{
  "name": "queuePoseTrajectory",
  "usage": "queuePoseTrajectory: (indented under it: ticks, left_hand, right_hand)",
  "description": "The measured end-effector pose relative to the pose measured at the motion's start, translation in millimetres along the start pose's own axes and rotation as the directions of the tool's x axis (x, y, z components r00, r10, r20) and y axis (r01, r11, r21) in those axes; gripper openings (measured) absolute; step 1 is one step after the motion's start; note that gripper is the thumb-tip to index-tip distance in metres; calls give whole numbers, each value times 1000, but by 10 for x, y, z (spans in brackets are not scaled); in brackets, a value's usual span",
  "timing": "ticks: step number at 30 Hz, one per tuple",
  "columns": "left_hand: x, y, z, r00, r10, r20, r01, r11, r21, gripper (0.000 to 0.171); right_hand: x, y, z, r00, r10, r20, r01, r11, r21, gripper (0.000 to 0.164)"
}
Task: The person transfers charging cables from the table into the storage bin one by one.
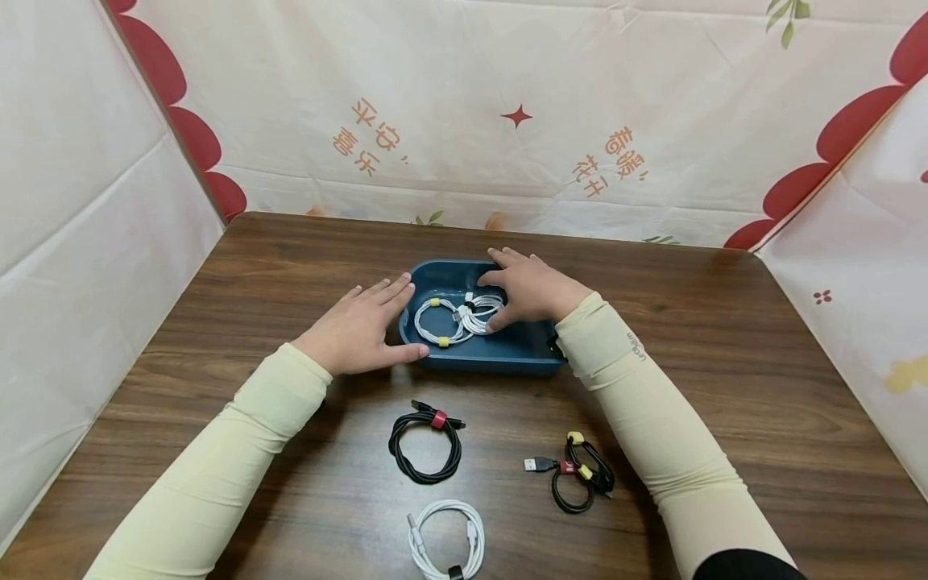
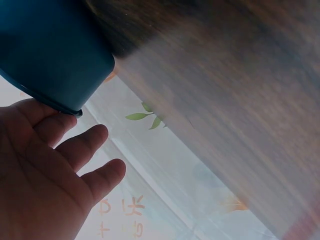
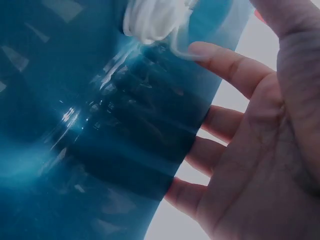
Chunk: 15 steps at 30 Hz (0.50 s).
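Observation:
A dark blue plastic bin stands on the table, holding coiled white cables. One white coil has yellow ties; beside it lies a white bundle with a black tie. My left hand lies spread at the bin's left end, its fingers against the rim in the left wrist view. My right hand reaches over the bin's right side with fingers extended. In the right wrist view, one fingertip meets a strand of the white cable, while other fingers reach over the bin's edge.
In front of the bin lies a black coiled cable with a red tie. A smaller black USB cable with yellow and red ties is to its right. Nearest me is a white coiled cable. Printed cloth hangs behind the table.

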<state>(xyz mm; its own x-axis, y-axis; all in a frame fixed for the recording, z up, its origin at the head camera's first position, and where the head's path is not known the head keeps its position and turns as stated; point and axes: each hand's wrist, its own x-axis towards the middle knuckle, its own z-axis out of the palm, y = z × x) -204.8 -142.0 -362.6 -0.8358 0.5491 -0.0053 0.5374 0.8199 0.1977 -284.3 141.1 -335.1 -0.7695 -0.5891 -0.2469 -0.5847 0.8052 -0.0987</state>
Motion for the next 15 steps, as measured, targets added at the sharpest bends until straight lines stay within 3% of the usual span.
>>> queuePoseTrajectory:
  ticks: [10,15]
  left_hand:
    - [-2,-4,-8,1000,-3,6,3,1000,-2,107]
    - [-10,2,-17,1000,-4,10,4,1000,-6,109]
  right_hand:
    - [-15,-12,-86,1000,-2,-1,2,999,47,79]
    - [-166,-42,-290,995,-31,-97,33,999,14,82]
